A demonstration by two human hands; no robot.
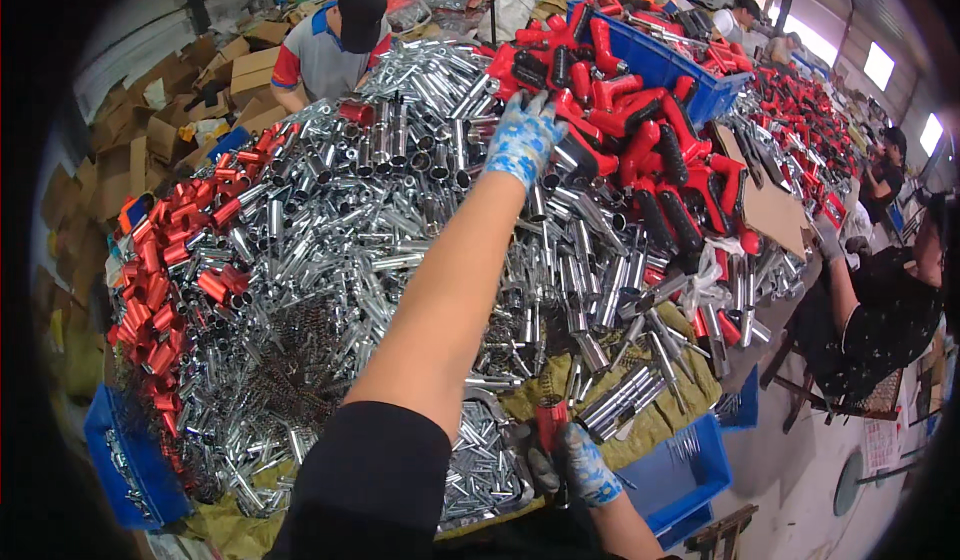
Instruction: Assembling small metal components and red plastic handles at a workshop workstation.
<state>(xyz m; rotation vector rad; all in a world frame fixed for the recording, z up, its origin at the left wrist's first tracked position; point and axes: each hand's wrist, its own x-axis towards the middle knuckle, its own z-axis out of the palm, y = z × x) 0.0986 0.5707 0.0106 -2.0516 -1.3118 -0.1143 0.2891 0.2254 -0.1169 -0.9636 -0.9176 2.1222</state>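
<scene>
My left hand [525, 140], in a blue-and-white patterned glove, is stretched far forward over the heap. Its fingers are apart and lie against the near left edge of a pile of red pistol-shaped housings [640, 150] with black grips. Close to my body, my right hand [588, 467], gloved alike, is closed around a red-and-black pistol-shaped housing [551, 422]. The housing's round red end points up, and a dark coil spring seems to stand out of it. Shiny metal tubes [400, 140] spread around and below my left arm.
Red sleeves [155, 310] line the heap's left side beside dark springs [290, 370]. Blue bins stand at the near left [130, 460], near right [680, 475] and far back [670, 55]. One person [340, 45] works across the heap; another [870, 300] sits at right.
</scene>
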